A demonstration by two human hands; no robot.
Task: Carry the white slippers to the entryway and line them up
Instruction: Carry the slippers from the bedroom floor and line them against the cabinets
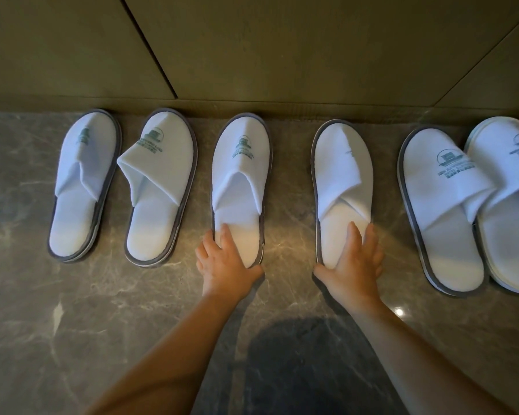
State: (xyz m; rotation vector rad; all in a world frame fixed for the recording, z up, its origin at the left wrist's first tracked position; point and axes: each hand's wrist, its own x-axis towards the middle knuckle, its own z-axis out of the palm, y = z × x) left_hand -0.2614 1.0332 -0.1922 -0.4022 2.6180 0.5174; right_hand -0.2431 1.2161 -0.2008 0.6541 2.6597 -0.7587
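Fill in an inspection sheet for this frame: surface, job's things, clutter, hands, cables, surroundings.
Surface: glossy grey marble floor with glare spots.
Job's things: six white slippers in a row, toes toward the wall; the fifth slipper overlaps the sixth slipper; the other four lie apart.
Clutter: nothing seen.
Hands: left hand grips the heel of the third slipper; right hand grips the heel of the fourth slipper.
Cables: nothing seen.
Surroundings: olive wall panels behind the row.
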